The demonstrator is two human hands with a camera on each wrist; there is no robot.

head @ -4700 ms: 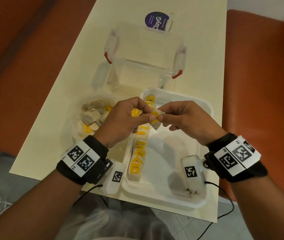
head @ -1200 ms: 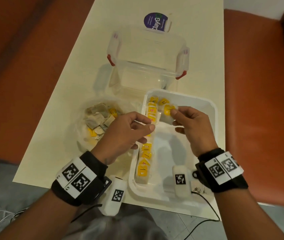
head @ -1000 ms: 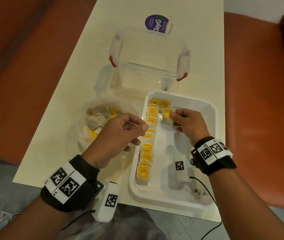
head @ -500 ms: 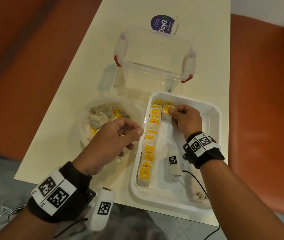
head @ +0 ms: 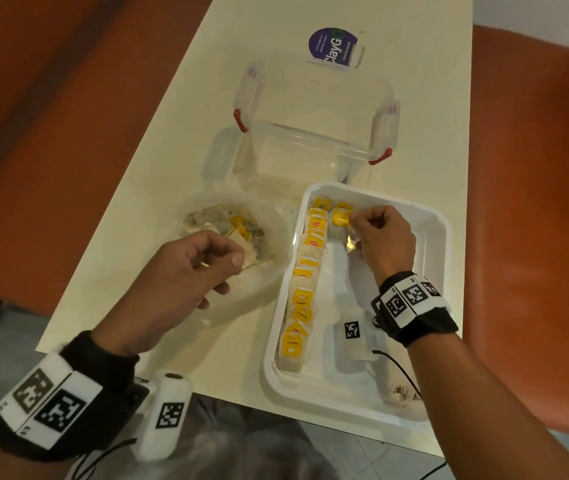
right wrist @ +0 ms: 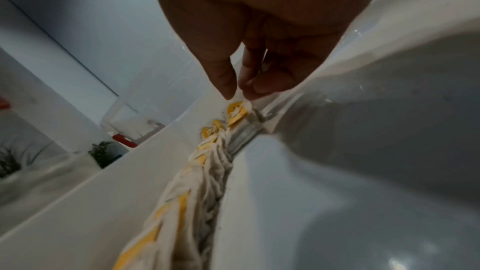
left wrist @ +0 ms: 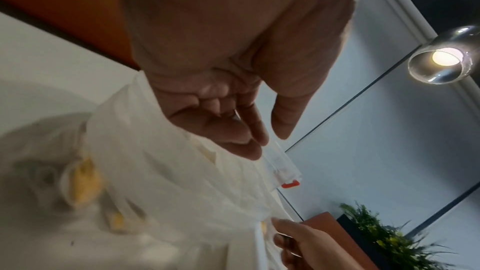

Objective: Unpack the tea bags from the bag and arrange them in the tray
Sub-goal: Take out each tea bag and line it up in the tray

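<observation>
Right hand (head: 381,242) is working at the far end of the white tray (head: 440,271), thumb and fingertips pinched together on a tea bag (head: 340,218) with a yellow tag, which is going down as the start of a second column just beside the finished row of tea bags (head: 305,285) along the tray's left wall. Left hand (head: 186,271) is hovering over the clear plastic bag (head: 269,271) on the surface (head: 158,168), fingers loosely curled and holding nothing, with the remaining tea bags (head: 227,226) heaped inside.

Risks, as I'm reading it: the strings are lying loose between neighbours, so a finger lifting away could be dragging a string and pulling the neat row crooked. The tea bag under the fingertips is sitting touching the row, so any sideways nudge could be shoving those bags out of line. Over in the bag, the pile is tangled, so a grab could be bringing up two at once or snagging the thin plastic. Loose tea grains (head: 400,389) are already sitting in the tray's near corner, so a hard pinch could be splitting another paper pouch. The clear lidded container (head: 314,109) is standing just beyond the tray, close enough to be getting bumped.
</observation>
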